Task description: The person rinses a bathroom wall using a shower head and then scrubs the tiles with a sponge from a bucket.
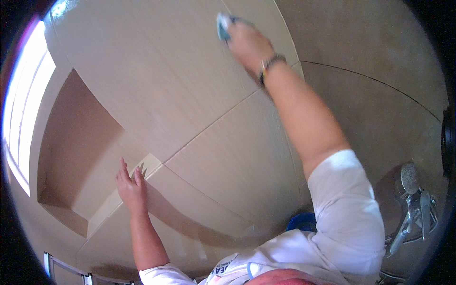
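Observation:
Up at the top of the head view, my right hand [250, 45] is closed around a small teal and white wad [222, 27]. It looks like a cloth or a sponge, but blur hides which. The wad is held against the beige tiled wall [175, 90], with my right arm stretched far up. My left hand [131, 187] has its fingers spread and holds nothing. It is at the lower edge of a recessed wall niche [80, 142], seemingly resting on the ledge.
A bright window [26, 104] lies left of the niche. Chrome shower fittings [415, 213] with a hand shower project from the darker wall at right. A blue object [302, 222], partly hidden, is behind my right sleeve. Metal framing [66, 270] shows at lower left.

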Demonstrator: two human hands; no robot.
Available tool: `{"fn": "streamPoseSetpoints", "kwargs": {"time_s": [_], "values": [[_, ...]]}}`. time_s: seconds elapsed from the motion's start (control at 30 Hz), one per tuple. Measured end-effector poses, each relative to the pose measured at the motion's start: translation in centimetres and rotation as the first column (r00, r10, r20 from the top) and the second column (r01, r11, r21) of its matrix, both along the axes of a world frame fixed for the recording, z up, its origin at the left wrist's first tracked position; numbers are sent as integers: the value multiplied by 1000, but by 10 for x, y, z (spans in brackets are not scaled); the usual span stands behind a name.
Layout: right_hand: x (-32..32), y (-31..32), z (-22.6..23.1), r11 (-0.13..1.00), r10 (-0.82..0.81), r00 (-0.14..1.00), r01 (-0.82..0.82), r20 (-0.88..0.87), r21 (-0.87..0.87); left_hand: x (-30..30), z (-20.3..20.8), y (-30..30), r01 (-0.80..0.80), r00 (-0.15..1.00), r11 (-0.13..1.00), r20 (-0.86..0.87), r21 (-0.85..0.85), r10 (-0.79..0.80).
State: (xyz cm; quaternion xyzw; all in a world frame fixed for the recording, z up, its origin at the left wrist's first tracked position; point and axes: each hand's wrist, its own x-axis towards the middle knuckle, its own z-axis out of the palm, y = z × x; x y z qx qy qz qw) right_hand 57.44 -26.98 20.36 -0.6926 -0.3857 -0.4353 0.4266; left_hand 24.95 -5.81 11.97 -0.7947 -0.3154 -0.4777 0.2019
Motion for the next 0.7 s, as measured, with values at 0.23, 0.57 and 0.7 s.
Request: {"fn": "streamPoseSetpoints", "kwargs": {"time_s": [0.23, 0.57, 0.7], "values": [[13, -2, -77, 998, 10, 1000, -10, 3, -64, 0, -4, 0, 38, 998, 998, 50, -46, -36], [20, -2, 18, 993, -59, 998, 56, -34, -103, 8, -1, 5, 24, 999, 1000, 33, 8, -24], [2, -12, 1, 995, 97, 987, -96, -126, 14, -1, -3, 7, 2, 1000, 999, 30, -42, -1]]}}
